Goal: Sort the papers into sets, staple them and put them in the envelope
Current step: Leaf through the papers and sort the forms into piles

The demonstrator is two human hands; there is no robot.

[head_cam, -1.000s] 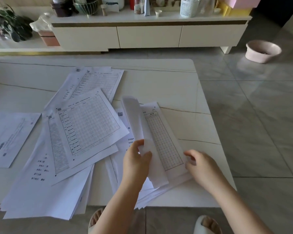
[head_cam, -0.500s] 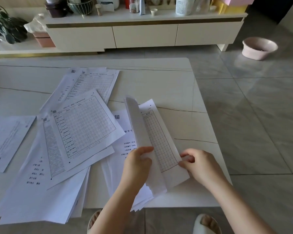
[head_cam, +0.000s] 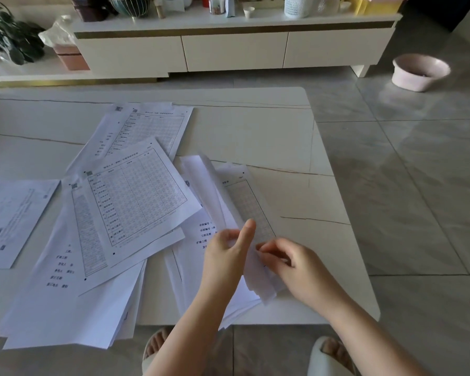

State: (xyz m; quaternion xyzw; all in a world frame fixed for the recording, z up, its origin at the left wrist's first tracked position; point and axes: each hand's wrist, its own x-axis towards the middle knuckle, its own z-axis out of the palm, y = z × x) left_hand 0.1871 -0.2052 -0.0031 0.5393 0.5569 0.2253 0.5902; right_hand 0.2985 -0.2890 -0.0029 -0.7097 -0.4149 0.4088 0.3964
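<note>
Your left hand (head_cam: 228,248) and right hand (head_cam: 288,263) pinch sheets (head_cam: 244,202) near the worktop's (head_cam: 255,126) right edge; sorting unfinished, stapling and enveloping remain.

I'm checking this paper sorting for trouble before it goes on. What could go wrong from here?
1. The left hand and right hand pinch a lifted, curled white gridded sheet; pulling apart could crease or tear it.
2. The thick white paper stack overhangs the near edge of the white marble-look table; a nudge might drop it on the floor.
3. The overlapping white printed table sheets could get mixed between sets.
</note>
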